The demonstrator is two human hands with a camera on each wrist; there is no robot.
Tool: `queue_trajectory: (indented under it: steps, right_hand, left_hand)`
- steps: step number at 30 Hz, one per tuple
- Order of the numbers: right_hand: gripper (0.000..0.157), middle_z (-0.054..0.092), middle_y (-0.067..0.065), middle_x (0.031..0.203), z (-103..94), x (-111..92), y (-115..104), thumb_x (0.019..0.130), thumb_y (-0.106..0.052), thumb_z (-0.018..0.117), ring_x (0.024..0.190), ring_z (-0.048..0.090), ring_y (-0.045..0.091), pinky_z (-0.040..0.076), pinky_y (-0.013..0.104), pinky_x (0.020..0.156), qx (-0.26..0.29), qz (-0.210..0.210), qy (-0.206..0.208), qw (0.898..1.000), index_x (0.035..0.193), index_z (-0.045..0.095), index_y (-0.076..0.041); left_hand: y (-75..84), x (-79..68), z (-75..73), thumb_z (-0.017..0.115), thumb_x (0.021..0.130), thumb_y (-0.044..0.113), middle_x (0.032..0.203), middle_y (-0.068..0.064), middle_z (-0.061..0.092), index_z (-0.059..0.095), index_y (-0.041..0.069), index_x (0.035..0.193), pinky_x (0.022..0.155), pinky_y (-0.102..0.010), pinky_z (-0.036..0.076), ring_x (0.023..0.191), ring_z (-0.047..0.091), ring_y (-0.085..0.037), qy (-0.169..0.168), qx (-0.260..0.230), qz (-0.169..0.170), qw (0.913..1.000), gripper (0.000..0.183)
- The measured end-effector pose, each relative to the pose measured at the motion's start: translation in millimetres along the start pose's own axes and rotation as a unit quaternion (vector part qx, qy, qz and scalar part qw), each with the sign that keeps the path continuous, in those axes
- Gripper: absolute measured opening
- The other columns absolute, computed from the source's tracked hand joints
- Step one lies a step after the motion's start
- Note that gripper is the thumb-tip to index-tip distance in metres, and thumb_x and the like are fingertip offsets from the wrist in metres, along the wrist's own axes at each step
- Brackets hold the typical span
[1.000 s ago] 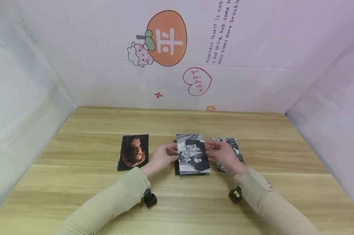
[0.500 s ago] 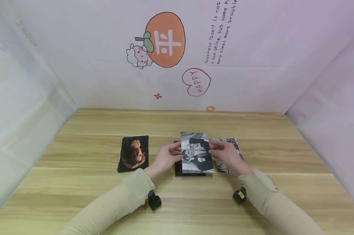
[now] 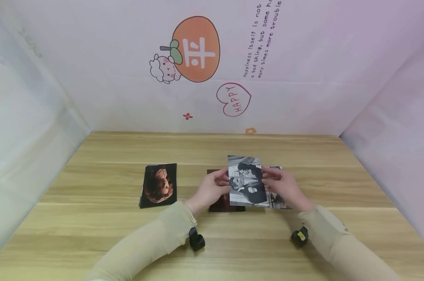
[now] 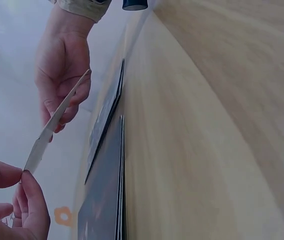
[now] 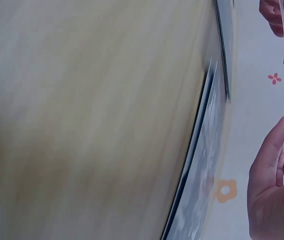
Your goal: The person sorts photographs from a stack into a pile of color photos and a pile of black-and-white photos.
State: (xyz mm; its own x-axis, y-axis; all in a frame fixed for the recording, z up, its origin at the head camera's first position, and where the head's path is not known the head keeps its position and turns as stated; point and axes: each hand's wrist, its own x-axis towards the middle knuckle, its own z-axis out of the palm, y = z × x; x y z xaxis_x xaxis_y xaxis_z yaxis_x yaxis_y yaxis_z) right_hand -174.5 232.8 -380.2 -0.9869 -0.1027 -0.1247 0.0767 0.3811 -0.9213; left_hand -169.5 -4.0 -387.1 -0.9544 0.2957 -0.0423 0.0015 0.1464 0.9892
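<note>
Between both hands, a black-and-white photo card of two people is held up off the table. My left hand pinches its left edge and my right hand pinches its right edge. The left wrist view shows the photo card edge-on, tilted and apart from the stacks below. Under the left hand lies a stack topped by a dark photo, partly covered in the head view. Beneath the right hand lies another stack with a black-and-white photo on top, mostly hidden there.
Farther left on the wooden table lies a stack of photos, its top one a dark portrait. A white cloth wall with printed drawings rises behind the table. Small black cameras hang at both wrists.
Both hands have carried the photo card to the right and slightly up, from over the middle stack to partly over the right one. More of the middle stack's top photo shows.
</note>
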Motion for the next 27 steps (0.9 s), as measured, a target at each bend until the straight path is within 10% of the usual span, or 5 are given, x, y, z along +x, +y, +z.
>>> queue_trajectory:
  steps: [27]
  right_hand:
    - [0.063, 0.056, 0.022, 0.115, -62.5, 9, 32, 0.086, 0.0, 0.062, 0.083, 0.059, 0.002, 0.057, 0.023, 0.078, -0.045, 0.034, -0.024, 0.998, 0.141, 0.032, 0.009]
  left_hand:
    - [-1.0, 33.3, 61.1, 0.053, 0.087, -0.011, 0.107, -0.014, 0.057, 0.034, 0.003, 0.146, 0.079, -0.026, 0.057, 0.086, 0.06, -0.014, -0.05, -0.078, -0.065, 0.9936, 0.063]
